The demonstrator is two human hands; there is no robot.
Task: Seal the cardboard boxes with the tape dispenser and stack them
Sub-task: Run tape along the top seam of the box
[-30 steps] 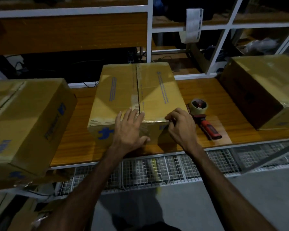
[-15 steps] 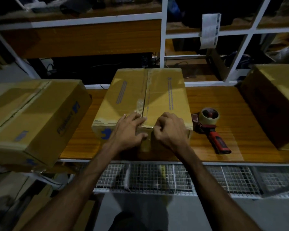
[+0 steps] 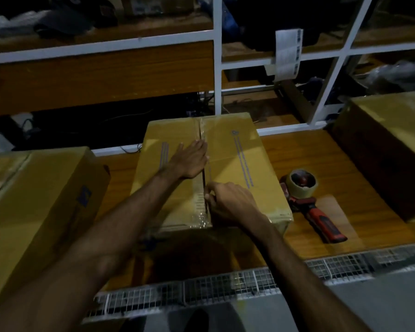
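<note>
Wooden table is holding three boxes, with white shelves standing behind it and a wire rack running along its near edge. One box is sitting in the middle, its near end close to the table's edge. A left box is sticking out past the near edge, just beside the middle one. A right box is sitting well apart, leaving bare wood between. The dispenser is lying in that gap, just beside the middle box, red handle pointing to the near edge.

Left hand is lying flat with straight fingers on the box top, next to the taped seam, arm reaching far forward. Right hand is curling its fingers at the seam near the front; whether it is pinching the tape, I cannot tell.
</note>
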